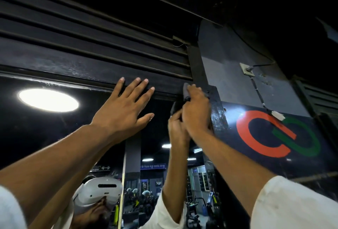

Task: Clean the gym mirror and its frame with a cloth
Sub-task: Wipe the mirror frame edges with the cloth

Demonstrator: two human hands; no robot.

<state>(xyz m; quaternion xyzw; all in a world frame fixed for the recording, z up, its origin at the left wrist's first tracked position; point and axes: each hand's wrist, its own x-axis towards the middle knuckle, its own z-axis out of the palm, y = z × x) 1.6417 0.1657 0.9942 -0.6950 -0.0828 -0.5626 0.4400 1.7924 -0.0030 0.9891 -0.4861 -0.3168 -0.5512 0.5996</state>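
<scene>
Nearest the camera, two white sleeves fill the lower corners of the frame, and both bare forearms climb toward the centre. The left hand (126, 106) is spread flat, fingers apart and holding nothing, palm pressed on the mirror (54, 133) with its fingertips up on the dark frame (87, 75) that runs across the glass's top edge; it looks like a brace. The right hand (196, 108) is bunched tight around a small grey cloth (186, 90), of which only a corner pokes out above the knuckles, right at the upper-right corner of the mirror, centre of the picture, where the top rail meets the black upright post (218, 117). Just left of it the glass throws back a doubled arm and cloth, so hand and reflection meet at the surface: the cloth is touching there. The relation that counts: the top rail's long axis runs leftward from the cloth, dropping slightly toward the left edge of the frame, and the bracing hand sits on that very line, so a sweep left would likely need it lifted away. Downward the post and the open glass lie free. The right hand is the nearer to the corner. Beyond, to the right, a red and green logo (274, 135) on the dark wall; above, slatted black panels (91, 32) and a cable.
</scene>
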